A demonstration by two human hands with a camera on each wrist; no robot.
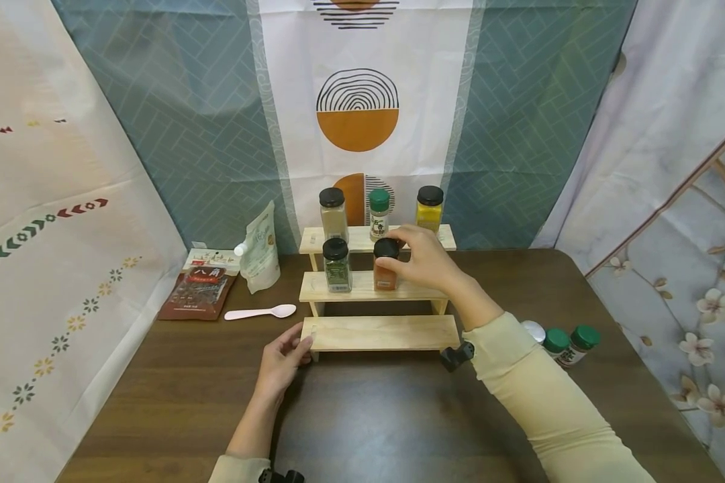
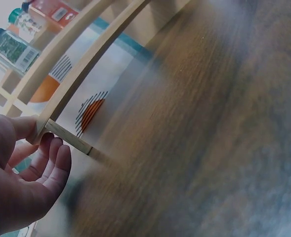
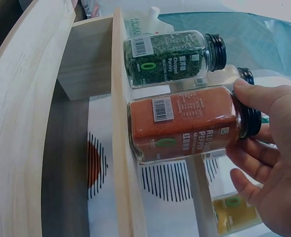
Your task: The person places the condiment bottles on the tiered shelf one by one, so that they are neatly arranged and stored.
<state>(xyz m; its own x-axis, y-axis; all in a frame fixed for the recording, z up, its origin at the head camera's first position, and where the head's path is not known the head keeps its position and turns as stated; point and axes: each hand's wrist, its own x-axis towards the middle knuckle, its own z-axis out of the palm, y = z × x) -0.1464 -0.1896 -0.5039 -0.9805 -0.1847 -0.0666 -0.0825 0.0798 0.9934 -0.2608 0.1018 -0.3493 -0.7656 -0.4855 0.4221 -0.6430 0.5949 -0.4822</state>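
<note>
A jar of red pepper powder [image 3: 185,123] stands on the middle step of a three-step wooden rack [image 1: 374,332]. My right hand [image 1: 425,258] pinches it around its black lid, thumb on one side and fingers on the other, as the right wrist view shows. Left of it on the same step is a jar of chopped parsley [image 1: 338,274]. At the left end of the lowest step, my left hand [image 1: 285,359] grips the board's edge between thumb and fingers. The top step carries a black-lidded jar of pale powder [image 1: 334,218], a green-capped shaker [image 1: 378,215] and a jar of yellow powder [image 1: 429,211].
Left of the rack are a red-brown spice packet [image 1: 199,285], a white spouted pouch [image 1: 261,255] and a pale spoon [image 1: 260,312]. Beyond my right forearm stand green-capped shakers [image 1: 583,342] and a white-capped one [image 1: 533,331]. Patterned cloths [image 1: 362,54] enclose the brown table [image 1: 175,396].
</note>
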